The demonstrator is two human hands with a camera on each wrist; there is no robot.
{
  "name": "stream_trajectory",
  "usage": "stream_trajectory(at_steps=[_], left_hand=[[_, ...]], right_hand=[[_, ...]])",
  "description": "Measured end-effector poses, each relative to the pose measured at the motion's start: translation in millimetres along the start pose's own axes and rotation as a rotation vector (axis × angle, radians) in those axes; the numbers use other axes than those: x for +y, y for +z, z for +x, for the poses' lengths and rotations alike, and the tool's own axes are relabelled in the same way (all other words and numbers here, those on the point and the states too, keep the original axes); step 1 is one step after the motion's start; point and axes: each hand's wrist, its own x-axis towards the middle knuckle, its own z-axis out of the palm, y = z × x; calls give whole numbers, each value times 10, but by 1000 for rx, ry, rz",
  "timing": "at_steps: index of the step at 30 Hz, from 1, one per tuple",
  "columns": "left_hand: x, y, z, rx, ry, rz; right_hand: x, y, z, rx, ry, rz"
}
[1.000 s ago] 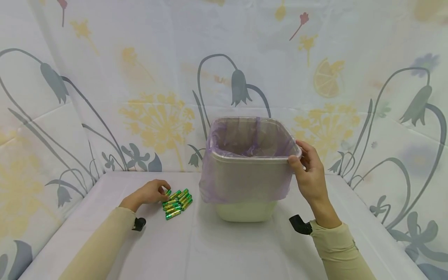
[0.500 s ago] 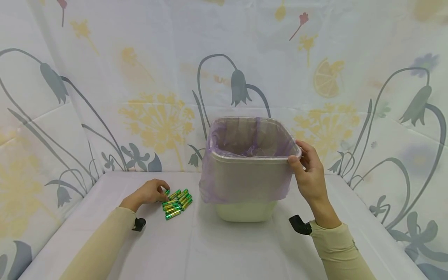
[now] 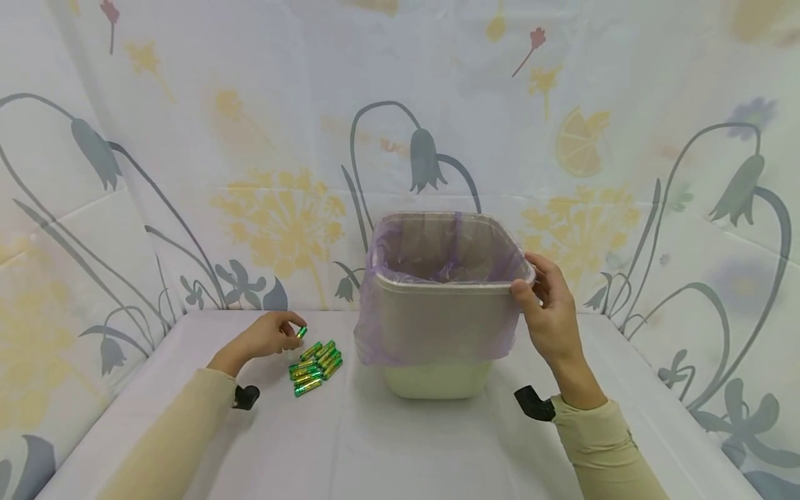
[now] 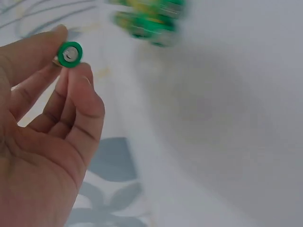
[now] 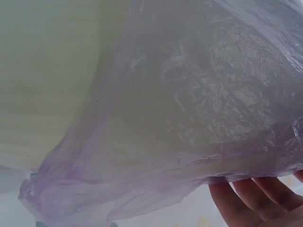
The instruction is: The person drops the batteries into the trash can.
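Between the thumb and fingers of my left hand point(image 3: 270, 334) is a green and gold battery point(image 3: 302, 332), pinched just above the table. Its silver end faces the left wrist view, where the battery point(image 4: 70, 54) sits at the fingertips. Just in front of that hand lies a cluster of several matching batteries point(image 3: 317, 365). My right hand point(image 3: 551, 310) grips the right front corner of a pale trash bin point(image 3: 437, 380), thumb outside the rim. A thin purple bin liner point(image 3: 446, 323) is folded over the rim; in the right wrist view, fingers point(image 5: 248, 201) press against the liner point(image 5: 189, 123).
The bin stands on a white-covered table point(image 3: 400, 444), to the right of the batteries. A flower-printed cloth point(image 3: 400, 153) closes off the back and both sides. A black wrist camera mount point(image 3: 246, 397) sticks out from the left sleeve, another point(image 3: 535, 403) from the right.
My left hand has lifted one battery up and away from the cluster. The right hand keeps its grip on the bin's corner. The head view has shifted slightly.
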Motion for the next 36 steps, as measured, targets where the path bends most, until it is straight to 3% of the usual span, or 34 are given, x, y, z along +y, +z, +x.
stream_trajectory(at_steps=[3, 7, 13, 18, 22, 25, 29, 36], left_hand=[[168, -120, 6, -27, 22, -100], [433, -306, 24, -46, 44, -158], [944, -610, 102, -34, 135, -197], [1396, -860, 149, -31, 189, -286], [1777, -970, 224, -38, 220, -366], [2046, -959, 289, -73, 248, -429], [2324, -824, 411, -126, 288, -472], [2543, -477, 611, -205, 348, -442]], right_hand=[[-4, 8, -1, -1, -1, 3], [-10, 17, 0, -10, -2, 5], [0, 0, -6, -1, -10, -8], [16, -4, -15, -10, 5, -7], [12, 0, -13, -11, 8, -9], [-1, -1, -11, -10, 6, -7], [-17, -5, -10, -8, 3, -11], [-35, 1, -10, -13, 8, -15]])
